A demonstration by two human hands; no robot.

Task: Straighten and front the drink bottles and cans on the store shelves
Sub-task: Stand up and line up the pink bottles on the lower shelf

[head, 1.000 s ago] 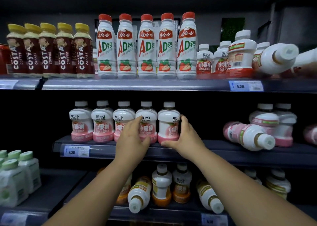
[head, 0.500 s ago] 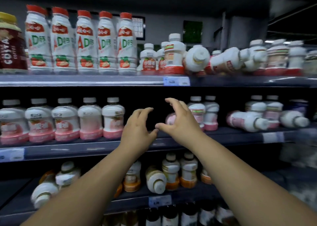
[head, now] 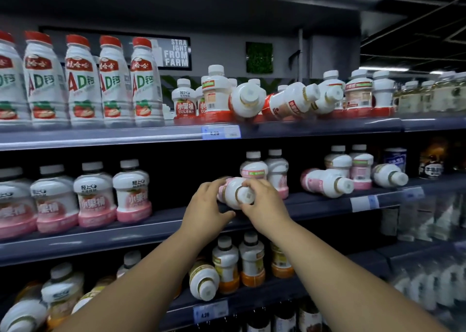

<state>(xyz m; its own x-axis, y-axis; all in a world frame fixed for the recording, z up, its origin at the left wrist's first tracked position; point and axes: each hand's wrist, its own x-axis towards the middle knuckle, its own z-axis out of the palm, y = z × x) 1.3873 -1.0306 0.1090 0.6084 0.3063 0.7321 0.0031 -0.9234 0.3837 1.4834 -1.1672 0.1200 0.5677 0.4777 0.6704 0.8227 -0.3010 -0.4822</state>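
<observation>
A pink-and-white bottle [head: 235, 193] lies on its side on the middle shelf [head: 156, 227], cap toward me. My left hand [head: 205, 211] cups its left side and my right hand [head: 264, 205] grips its right side by the cap. Two upright pink bottles [head: 264, 166] stand right behind it. To the left a straight row of pink bottles [head: 95, 195] faces front. Further right another pink bottle [head: 325, 182] lies toppled, with a second fallen one [head: 389, 175] beside it.
The top shelf [head: 126, 136] carries a neat row of tall red-capped bottles [head: 80, 81] and, to the right, several tipped red-and-white bottles [head: 290, 102]. The lower shelf holds orange-labelled bottles, one fallen [head: 204, 280]. A price tag [head: 221, 131] hangs on the top shelf edge.
The view has swung right along the shelves. Both hands left the straight pink row, reached right with fingers apart, and now close around the fallen pink bottle.
</observation>
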